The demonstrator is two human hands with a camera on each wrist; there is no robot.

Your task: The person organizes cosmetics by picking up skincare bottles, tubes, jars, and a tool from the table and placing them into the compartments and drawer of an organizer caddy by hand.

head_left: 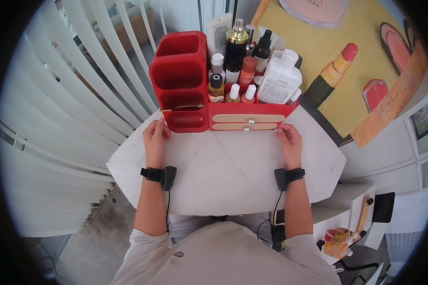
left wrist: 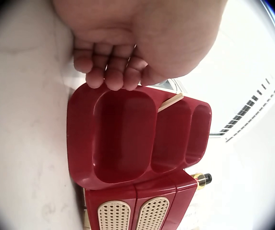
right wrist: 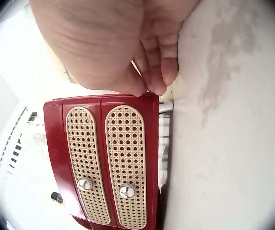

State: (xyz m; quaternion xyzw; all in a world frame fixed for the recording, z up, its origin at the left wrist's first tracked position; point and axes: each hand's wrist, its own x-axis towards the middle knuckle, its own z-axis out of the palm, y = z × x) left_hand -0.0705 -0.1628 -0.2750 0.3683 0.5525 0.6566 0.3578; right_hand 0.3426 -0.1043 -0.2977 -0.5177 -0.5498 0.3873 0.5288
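A red cosmetics organizer (head_left: 183,124) stands at the back of the white table, with open compartments at left and two woven-front drawers (head_left: 245,118) at right. The left hand (head_left: 155,135) is at its lower left corner; in the left wrist view the fingertips (left wrist: 113,79) lie against or just beside the red edge. The right hand (head_left: 291,140) is at the lower right corner, its fingertips (right wrist: 152,88) at the organizer's side, thumb and fingers close together. Whether either hand grips the organizer cannot be told. A thin brush (head_left: 181,108) lies across the left compartments.
Bottles and tubes, among them a white bottle (head_left: 280,78), fill the organizer's right part. Behind it at right leans a painted board (head_left: 366,61) with a lipstick picture. Vertical blinds (head_left: 81,95) hang at left. The white tabletop (head_left: 218,175) extends toward the person.
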